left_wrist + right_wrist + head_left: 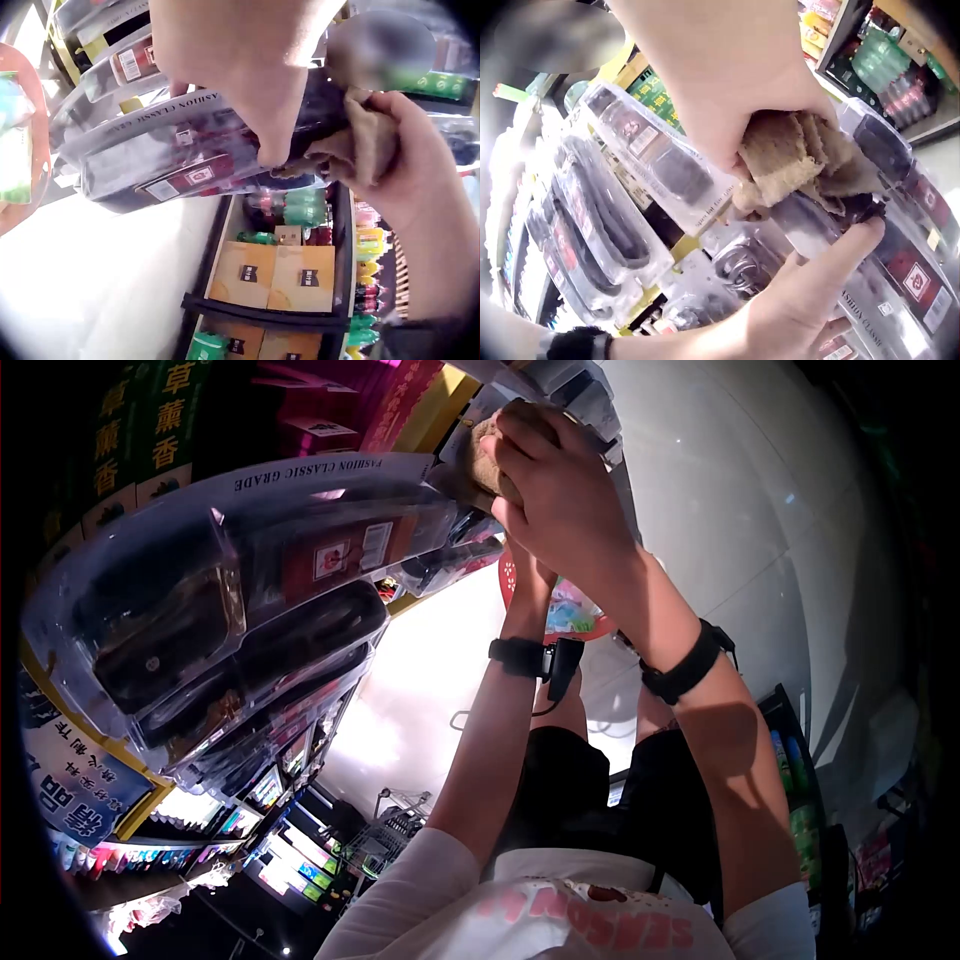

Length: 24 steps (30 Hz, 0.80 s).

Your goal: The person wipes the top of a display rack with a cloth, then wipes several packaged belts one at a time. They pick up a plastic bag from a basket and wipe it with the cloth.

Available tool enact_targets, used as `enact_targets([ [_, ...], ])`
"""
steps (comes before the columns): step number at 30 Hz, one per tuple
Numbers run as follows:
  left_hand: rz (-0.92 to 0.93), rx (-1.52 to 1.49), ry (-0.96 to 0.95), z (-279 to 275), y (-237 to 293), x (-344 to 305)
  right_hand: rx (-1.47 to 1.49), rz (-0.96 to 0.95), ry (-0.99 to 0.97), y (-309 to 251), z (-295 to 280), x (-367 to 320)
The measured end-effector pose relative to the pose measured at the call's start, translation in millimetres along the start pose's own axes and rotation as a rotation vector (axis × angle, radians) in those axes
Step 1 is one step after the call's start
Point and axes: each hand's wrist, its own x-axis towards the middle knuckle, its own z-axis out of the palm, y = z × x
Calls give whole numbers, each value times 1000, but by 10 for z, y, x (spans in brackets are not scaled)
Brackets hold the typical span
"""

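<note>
My right hand (pixel 575 500) grips a bunched brown cloth (pixel 780 154), its folds sticking out past the fingers. The cloth lies against the end of a clear plastic package (pixel 142 161) printed "FASHION CLASSIC GRADE", with dark contents and a red label. My left hand (pixel 802 292) pinches that package close to the cloth, thumb on the near side and fingers behind. In the head view the right hand hides most of the left one. From the left wrist, the left hand (pixel 232 60) reaches down over the package.
Similar hanging packages (pixel 600 214) crowd the rack beside the hands. Green boxes (pixel 150 435) stand behind the rack. A red basket (pixel 508 585) with colourful packets sits below the arms. Cartons (pixel 304 279) and bottles (pixel 304 206) fill a shelf unit across the pale floor.
</note>
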Motion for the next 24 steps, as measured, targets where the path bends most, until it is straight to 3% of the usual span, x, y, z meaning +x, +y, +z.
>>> enact_targets([
  [6,11,14,5,-61,17,8,-170,-248,-132,65,99,-33],
  [8,23,45,2,-40,17,24,-26,-155,19,19,102,2],
  [9,26,57,1,-36,23,28,-24,-156,19,1,116,12],
  [11,15,63,-5,-43,44,31,-46,18,68,-30,165,33],
  [16,-11,120,5,-57,78,35,15,27,293,52,251,61],
  [18,27,242,-11,-67,87,43,287,292,236,128,241,23],
  [19,129,318,-37,-60,78,56,281,293,233,175,215,-25],
  [20,125,315,-36,-41,89,67,426,461,163,233,180,-96],
  [21,-26,-120,-66,-19,108,70,571,633,91,302,145,-180],
  [22,-179,-553,-91,-10,132,59,572,640,88,426,159,-313],
  [23,-185,-550,-89,-33,128,38,676,741,48,585,222,-485],
  [24,-86,-241,-115,-55,132,13,780,839,6,671,262,-600],
])
